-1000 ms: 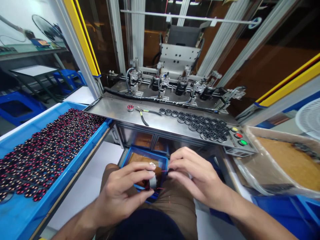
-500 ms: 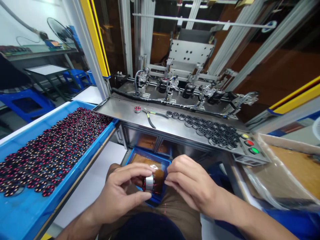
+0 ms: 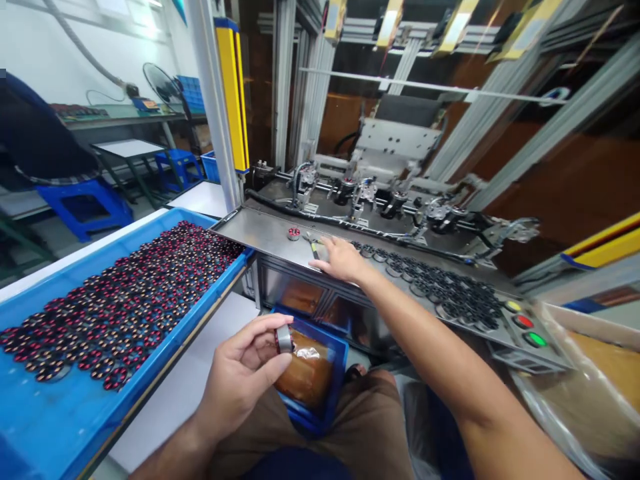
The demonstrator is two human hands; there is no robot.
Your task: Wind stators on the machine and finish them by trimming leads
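A wound motor stator [image 3: 284,339] with a silvery ring is pinched between the thumb and fingers of my left hand [image 3: 245,363], above a blue bin [image 3: 345,363]. My right hand [image 3: 343,259] is stretched out over the metal shelf [image 3: 260,230], its fingers and thumb apart. Between them lie the wire cutters [image 3: 315,248] with green-and-black handles; my hand covers part of them, and whether it touches them is unclear. Just left of the cutters sits a stator with red windings [image 3: 293,233].
At left, a blue tray [image 3: 30,400] holds many red-and-copper wound stators. Dark stators [image 3: 440,283] crowd the shelf's right side, near a button box [image 3: 525,323]. Behind stands a winding machine [image 3: 395,200]. A seated person [image 3: 45,133] is at far left.
My right hand has left the stator and reached forward to the cutters on the shelf. My left hand still holds the stator, now slightly further left. The view has shifted.
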